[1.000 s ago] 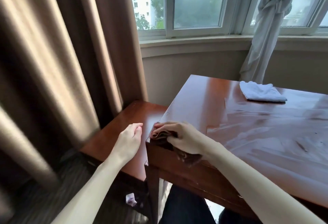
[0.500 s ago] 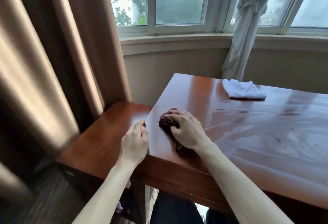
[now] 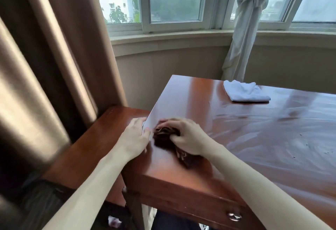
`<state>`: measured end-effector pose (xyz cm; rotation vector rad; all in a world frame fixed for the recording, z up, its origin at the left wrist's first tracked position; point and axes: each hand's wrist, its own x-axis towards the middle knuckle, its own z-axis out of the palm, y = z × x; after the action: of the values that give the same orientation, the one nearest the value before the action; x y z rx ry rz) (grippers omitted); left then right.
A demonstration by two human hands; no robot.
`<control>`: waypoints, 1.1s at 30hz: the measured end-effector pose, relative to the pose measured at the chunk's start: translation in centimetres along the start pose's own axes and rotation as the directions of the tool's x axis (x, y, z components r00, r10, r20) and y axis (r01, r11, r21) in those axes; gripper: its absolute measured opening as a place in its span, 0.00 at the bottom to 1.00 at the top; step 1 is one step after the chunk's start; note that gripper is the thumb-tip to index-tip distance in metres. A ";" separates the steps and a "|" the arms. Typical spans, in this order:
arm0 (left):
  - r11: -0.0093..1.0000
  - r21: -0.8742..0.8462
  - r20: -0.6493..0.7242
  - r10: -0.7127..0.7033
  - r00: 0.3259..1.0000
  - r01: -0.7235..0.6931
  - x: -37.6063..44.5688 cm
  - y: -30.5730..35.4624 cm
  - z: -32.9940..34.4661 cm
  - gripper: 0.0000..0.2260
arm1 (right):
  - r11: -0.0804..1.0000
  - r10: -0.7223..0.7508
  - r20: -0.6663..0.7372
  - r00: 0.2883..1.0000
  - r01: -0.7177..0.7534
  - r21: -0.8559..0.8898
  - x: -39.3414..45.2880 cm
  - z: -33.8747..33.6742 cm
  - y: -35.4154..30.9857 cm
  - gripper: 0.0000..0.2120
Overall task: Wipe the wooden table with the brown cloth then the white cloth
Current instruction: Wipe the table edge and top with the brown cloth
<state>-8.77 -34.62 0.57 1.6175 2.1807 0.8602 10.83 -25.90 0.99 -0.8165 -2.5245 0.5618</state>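
Right hand [image 3: 189, 138] with its grip curled round the bunched brown cloth [image 3: 169, 142] near the wooden worktop's [image 3: 254, 147] nine o'clock edge, left hand [image 3: 135, 137] laid flat on that edge, fingers relaxed, white cloth [image 3: 244, 93] folded at one o'clock, well apart.

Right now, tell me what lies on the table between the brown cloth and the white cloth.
Nothing: in the head view, only bare, streaked tabletop separates the brown cloth under the right hand from the white cloth.

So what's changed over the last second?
The right hand, gripping the bunched brown cloth, moved from the table's near corner edge onto the glossy wooden table. The left hand came to touch its left edge. The folded white cloth stayed put.
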 end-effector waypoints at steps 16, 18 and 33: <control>0.973 0.227 -0.008 0.040 0.999 -0.037 14.4 2.9 7.6 0.23 | 0.860 0.463 -0.299 0.835 -0.505 -0.079 20.1 -5.1 20.3 0.17; 0.976 0.218 -0.013 0.025 1.000 -0.022 14.5 2.8 7.7 0.23 | 0.844 0.490 -0.300 0.819 -0.531 -0.071 23.1 -6.1 22.9 0.16; 0.974 0.226 0.018 -0.003 1.000 -0.001 14.5 3.2 7.4 0.23 | 0.933 0.313 -0.177 0.933 -0.337 -0.125 10.3 -3.9 12.9 0.22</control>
<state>-6.93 -18.31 -1.53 1.7179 2.3376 0.6111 10.99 -8.94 0.59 -1.3008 -2.3243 0.3904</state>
